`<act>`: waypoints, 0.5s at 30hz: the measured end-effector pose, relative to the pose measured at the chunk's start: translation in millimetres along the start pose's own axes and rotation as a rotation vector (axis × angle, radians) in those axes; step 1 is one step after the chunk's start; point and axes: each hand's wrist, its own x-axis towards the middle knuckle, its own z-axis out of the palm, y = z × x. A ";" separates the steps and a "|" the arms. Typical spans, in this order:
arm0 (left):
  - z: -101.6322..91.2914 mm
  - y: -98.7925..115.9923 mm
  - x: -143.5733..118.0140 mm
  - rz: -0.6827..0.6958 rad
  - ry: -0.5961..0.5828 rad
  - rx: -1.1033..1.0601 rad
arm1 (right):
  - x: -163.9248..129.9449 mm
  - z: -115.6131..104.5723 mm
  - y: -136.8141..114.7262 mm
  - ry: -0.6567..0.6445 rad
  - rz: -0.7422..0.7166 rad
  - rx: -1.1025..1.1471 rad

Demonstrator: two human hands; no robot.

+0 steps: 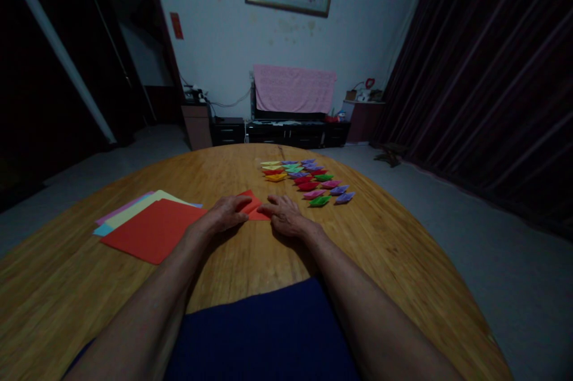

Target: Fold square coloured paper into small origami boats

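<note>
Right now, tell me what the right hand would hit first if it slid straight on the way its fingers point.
The right hand points up-left at the red paper, which its fingertips already touch.

Matt red paper (254,206) lies on a smooth, lightly glossy wooden table (394,249).

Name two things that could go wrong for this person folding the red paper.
The room is dim, so edges of the red paper under the left hand and right hand may be misaligned. The finished folded pieces lie close beyond the right hand; a reach might scatter them.
</note>
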 end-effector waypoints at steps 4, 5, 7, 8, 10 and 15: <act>-1.1 1.2 0.7 -0.003 -0.010 0.015 | 1.6 2.7 -7.3 0.048 0.029 0.011; -1.5 1.8 0.6 0.001 -0.015 0.014 | 1.8 4.6 -9.6 0.078 0.033 0.013; -2.5 3.4 0.1 -0.002 -0.024 0.014 | 1.8 8.8 -14.8 0.138 0.023 0.008; -3.1 4.5 -0.3 -0.006 -0.029 0.015 | 1.6 10.9 -17.5 0.161 0.024 0.002; -4.5 7.1 -1.4 -0.005 -0.033 0.012 | 1.5 14.5 -22.7 0.195 0.020 -0.012; -6.4 13.6 -3.3 -0.024 -0.010 0.013 | 4.6 19.9 -31.1 0.233 0.039 -0.056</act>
